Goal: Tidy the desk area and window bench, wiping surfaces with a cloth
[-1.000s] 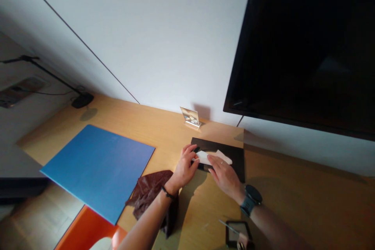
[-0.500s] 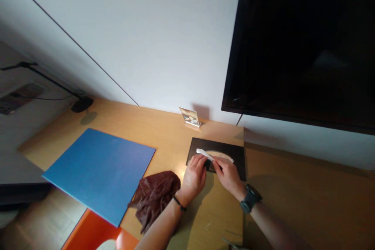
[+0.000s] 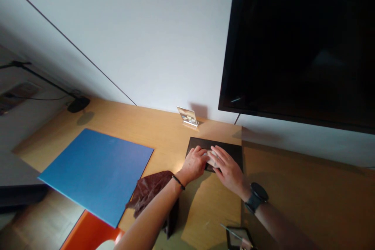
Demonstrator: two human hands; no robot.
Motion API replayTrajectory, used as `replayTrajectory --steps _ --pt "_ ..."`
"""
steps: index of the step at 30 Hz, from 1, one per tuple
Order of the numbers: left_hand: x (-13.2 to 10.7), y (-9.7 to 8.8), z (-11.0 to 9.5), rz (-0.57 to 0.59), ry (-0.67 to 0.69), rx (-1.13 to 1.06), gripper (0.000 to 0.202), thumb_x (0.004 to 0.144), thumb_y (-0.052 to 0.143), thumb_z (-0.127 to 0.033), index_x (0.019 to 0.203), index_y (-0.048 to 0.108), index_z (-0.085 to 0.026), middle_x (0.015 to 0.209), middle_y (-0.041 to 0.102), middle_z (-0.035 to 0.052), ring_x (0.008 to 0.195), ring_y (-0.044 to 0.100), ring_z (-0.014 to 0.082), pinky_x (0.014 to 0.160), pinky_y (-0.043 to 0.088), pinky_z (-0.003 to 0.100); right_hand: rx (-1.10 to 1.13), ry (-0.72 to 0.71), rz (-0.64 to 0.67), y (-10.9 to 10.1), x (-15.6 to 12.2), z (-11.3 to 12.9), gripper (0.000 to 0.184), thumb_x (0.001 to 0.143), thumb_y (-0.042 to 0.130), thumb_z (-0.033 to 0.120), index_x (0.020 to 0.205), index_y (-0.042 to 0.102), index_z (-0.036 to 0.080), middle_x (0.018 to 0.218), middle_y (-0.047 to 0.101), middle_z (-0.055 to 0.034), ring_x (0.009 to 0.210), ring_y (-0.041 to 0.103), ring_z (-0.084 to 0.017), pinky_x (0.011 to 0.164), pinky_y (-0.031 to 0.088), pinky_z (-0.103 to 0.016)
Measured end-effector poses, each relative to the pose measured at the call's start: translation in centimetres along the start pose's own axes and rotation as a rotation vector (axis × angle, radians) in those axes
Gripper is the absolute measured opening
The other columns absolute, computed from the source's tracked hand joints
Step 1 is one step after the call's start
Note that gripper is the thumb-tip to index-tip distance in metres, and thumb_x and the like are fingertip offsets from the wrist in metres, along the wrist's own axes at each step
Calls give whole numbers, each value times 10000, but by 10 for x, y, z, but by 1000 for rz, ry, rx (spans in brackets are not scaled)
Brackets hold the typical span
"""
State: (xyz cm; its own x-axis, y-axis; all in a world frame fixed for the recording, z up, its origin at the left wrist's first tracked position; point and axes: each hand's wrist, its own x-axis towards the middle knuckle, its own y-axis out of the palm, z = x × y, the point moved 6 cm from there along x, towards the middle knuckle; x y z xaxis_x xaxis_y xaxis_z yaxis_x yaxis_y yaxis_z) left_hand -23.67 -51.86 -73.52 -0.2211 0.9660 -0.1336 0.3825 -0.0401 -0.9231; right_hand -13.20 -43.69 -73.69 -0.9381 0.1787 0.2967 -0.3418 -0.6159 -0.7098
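Note:
My left hand [image 3: 193,166] is closed, its fingertips pinched on the left end of a small white paper-like slip [image 3: 213,158]. Mostly covered by my hands, the slip cannot be made out in full. My right hand [image 3: 230,170] lies over its right side with the fingers stretched out and slightly apart. Both hands are above a flat black sheet or folder [image 3: 234,152] on the wooden desk [image 3: 211,218]. A crumpled dark brown cloth [image 3: 152,187] lies left of my left forearm, which partly hides it.
A large blue board [image 3: 99,172] lies on the left, near an orange chair [image 3: 88,230]. A small photo stand [image 3: 189,117] is by the wall, below and left of a big black screen [image 3: 299,47]. A desk lamp [image 3: 78,104] stands far left; a dark-framed object [image 3: 238,237] sits in front.
My right hand has gone from pinching the white slip to lying over it with fingers extended. The slip is now mostly covered. More of the dark-framed object shows at the bottom.

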Motion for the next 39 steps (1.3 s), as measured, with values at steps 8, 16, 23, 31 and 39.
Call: replayTrajectory --steps 8,16,23,31,39 --pt "0 -1 34 -44 -111 -224 186 923 495 -184 972 674 -187 942 677 42 859 616 173 768 455 270 220 133 -24 14 -9 -30 256 955 443 102 1095 639 188 1054 663 -19 948 615 -190 844 491 -338" --pt "7 8 32 71 -158 -178 188 903 509 -177 902 697 -175 890 664 42 785 640 168 673 445 241 244 150 -82 18 -9 -31 242 1009 411 167 1118 626 176 1080 655 -32 977 607 -184 866 468 -325" --pt "3 0 35 66 -136 -237 217 880 499 -154 1005 676 -172 972 683 54 870 653 183 744 470 246 251 147 -86 19 -6 -30 254 1007 421 161 1191 596 172 1152 647 -27 1017 615 -182 896 477 -331" --pt "10 10 29 225 -237 -220 243 882 499 -172 970 725 -181 931 735 72 875 674 222 743 472 271 220 89 -101 8 -5 -22 257 994 432 122 1208 559 187 1159 631 -25 1040 586 -172 926 460 -317" --pt "13 1 34 257 -213 -222 257 875 474 -157 947 721 -180 896 733 83 847 674 229 701 443 272 -230 110 66 -26 -14 -35 451 878 460 20 1327 478 60 1126 581 -119 1094 447 -295 973 356 -478"
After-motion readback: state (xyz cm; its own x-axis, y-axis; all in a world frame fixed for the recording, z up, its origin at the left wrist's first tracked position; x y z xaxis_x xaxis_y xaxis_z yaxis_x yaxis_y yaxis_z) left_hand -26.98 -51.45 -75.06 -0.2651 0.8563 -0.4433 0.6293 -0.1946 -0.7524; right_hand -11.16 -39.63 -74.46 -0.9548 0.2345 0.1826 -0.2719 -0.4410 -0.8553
